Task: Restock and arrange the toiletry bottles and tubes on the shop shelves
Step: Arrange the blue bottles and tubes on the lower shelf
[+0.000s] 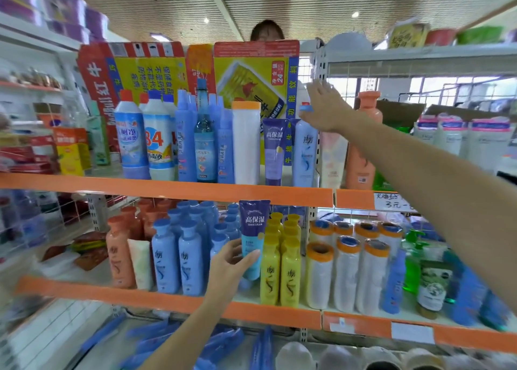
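Note:
My left hand (232,260) holds a purple and light-blue tube (253,229) upright in front of the middle shelf, between the blue bottles (179,260) and the yellow bottles (279,263). My right hand (326,106) reaches to the upper shelf, fingers spread, its thumb touching the cap of a pale blue bottle (305,151). A matching purple tube (275,151) stands just left of that bottle. An orange bottle (363,145) stands behind my right wrist.
The upper shelf (167,186) carries cleaner bottles, blue tubes and a white roll, backed by red and yellow cardboard (251,73). White rolls with orange caps (347,269) and a green pump bottle (412,260) fill the middle shelf's right. A person's head (267,31) shows behind the cardboard.

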